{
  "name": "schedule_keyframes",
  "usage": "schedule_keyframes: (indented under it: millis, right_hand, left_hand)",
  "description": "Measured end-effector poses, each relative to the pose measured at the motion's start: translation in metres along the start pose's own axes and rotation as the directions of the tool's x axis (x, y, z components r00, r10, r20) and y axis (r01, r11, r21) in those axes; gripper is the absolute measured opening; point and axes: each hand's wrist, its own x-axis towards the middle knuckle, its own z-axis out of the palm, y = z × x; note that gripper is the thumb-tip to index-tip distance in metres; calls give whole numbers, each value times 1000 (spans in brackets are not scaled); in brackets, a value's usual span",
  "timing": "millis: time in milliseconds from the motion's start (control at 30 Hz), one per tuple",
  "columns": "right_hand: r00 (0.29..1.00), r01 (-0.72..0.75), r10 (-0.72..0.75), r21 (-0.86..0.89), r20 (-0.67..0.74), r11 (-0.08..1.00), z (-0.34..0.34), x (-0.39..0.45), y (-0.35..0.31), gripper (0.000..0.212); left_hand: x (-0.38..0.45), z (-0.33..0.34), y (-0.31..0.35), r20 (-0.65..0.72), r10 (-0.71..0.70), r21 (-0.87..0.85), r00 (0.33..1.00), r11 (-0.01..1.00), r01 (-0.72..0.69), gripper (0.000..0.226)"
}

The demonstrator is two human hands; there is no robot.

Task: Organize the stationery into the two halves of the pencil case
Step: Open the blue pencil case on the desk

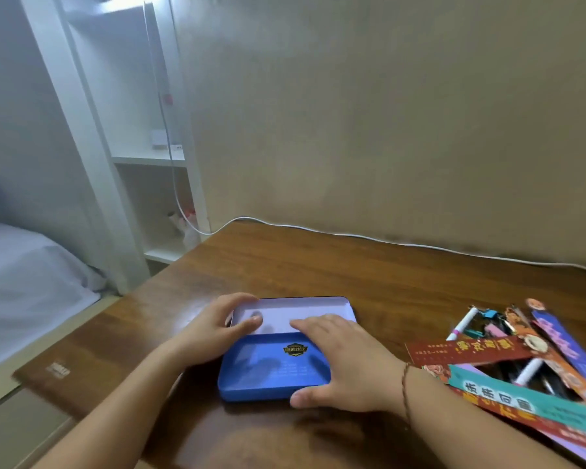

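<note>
Head view: blue case (274,370) lies open near the front middle of the wooden surface (386,275), two shallow halves side by side. Far half (295,311) shows a pale lining; near half is blue inside with a small badge. Both empty.

Left hand (214,328) grips the far half's left end, thumb hooked over the rim into the tray, fingers curled round the outer edge. Right hand (344,362) lies spread and flat over the right side of the case, thumb against the near rim; fingers nearly straight, pressing rather than clasping.

Stationery pile (508,353) sits well apart to the right: printed bookmarks, white pens (462,324), binder clips (487,314), all overlapping.

Handling, judged: case looks like thin rigid tin, light, likely to skid on smooth wood, so steady it by the rims. Bookmarks are thin and flexible; lift by a free end or edge. Pens are stiff and roll; pinch mid-barrel. Clips are small and tangled among the rest; pick singly.
</note>
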Motion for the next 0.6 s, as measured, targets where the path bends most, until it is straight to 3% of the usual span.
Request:
schedule_keyframes:
  millis: [100, 200, 300, 600]
  right_hand:
    - [997, 73, -75, -86, -10, 994, 8, 2, -3, 98]
    - [998, 29, -30, -6, -57, 1000, 12, 6, -6, 94]
    - [996, -40, 44, 64, -71, 997, 16, 12, -13, 87]
    - [984, -131, 124, -50, -131, 990, 24, 24, -29, 79]
  left_hand:
    - [-24, -3, 0, 159, 63, -69, 985, 996, -52, 60]
    - [-42, -3, -4, 265, 117, -24, 957, 993, -114, 92]
    - [-52, 6, -4, 180, 210, 144, 961, 961, -237, 108]
    - [-53, 12, -1, 100, 225, 172, 969, 955, -240, 108]
